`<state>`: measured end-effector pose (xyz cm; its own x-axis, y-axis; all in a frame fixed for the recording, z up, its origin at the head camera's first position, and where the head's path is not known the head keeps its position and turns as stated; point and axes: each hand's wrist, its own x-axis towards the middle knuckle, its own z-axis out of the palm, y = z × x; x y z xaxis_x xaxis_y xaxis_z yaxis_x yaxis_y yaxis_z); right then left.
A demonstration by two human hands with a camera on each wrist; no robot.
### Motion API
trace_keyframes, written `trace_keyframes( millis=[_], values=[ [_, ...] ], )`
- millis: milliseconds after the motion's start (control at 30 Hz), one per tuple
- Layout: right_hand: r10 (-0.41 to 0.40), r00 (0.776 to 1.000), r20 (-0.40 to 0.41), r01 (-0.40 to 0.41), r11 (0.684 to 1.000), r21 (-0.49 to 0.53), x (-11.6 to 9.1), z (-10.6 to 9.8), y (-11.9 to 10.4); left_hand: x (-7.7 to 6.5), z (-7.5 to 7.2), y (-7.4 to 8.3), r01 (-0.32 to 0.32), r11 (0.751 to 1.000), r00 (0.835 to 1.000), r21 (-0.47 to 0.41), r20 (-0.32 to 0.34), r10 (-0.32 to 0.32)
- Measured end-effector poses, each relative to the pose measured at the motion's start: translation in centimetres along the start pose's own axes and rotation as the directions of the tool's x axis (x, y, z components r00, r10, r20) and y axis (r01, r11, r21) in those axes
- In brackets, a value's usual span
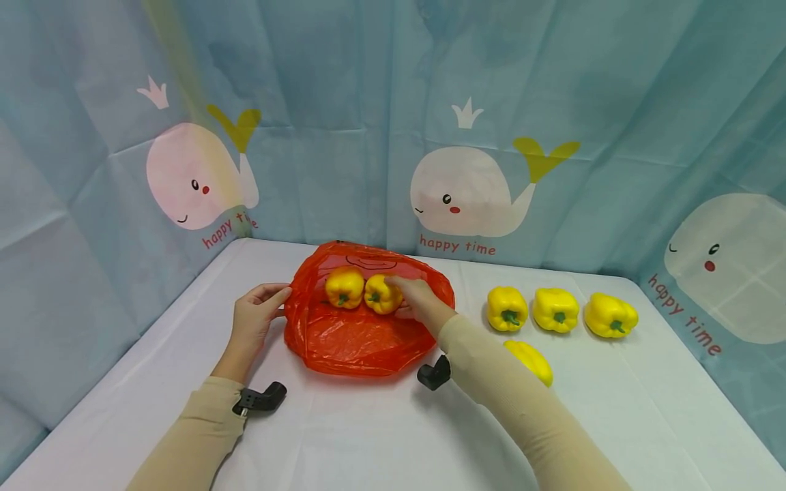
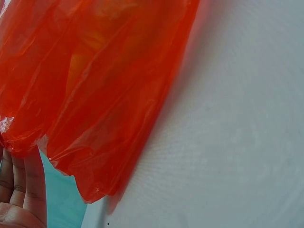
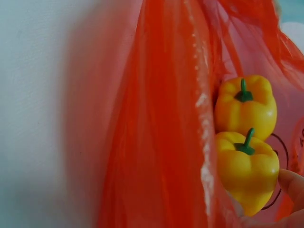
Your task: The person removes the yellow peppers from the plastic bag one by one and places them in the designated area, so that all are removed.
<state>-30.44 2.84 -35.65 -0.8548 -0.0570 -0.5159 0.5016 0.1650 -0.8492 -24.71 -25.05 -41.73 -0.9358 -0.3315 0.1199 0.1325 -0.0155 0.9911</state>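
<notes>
A red plastic bag (image 1: 362,344) lies with its mouth spread wide on the table. My left hand (image 1: 256,315) pinches the bag's left rim between thumb and fingers; in the left wrist view the fingers (image 2: 33,183) show beneath the red film. Inside the bag, my right hand (image 1: 419,300) grips a yellow bell pepper (image 1: 382,294) with a green stem, thumb and fingers on its sides. Another yellow bell pepper (image 1: 344,288) sits right beside it on the left. Both peppers also show in the right wrist view, the held pepper (image 3: 247,171) in front.
Three yellow bell peppers stand in a row to the right: a near one (image 1: 507,308), a middle one (image 1: 555,309) and a far-right one (image 1: 610,316). Another pepper (image 1: 531,361) is partly hidden behind my right sleeve. A blue whale-print curtain (image 1: 344,136) hangs behind the white table (image 1: 344,436).
</notes>
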Motion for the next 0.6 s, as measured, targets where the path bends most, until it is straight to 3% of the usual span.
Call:
trace_keyframes(
  millis=[367, 600],
  values=[
    [0.006, 0.999, -0.042, -0.004, 0.998, 0.061, 0.09, 0.36, 0.27, 0.00, 0.05, -0.01, 0.006, 1.000, 1.000, 0.018, 0.004, -0.006],
    [-0.007, 1.000, -0.008, 0.007, 0.998, 0.069, -0.74, 0.42, 0.18, 0.01, -0.02, 0.02, 0.005, 1.000, 1.000, 0.006, -0.007, -0.005]
  ],
)
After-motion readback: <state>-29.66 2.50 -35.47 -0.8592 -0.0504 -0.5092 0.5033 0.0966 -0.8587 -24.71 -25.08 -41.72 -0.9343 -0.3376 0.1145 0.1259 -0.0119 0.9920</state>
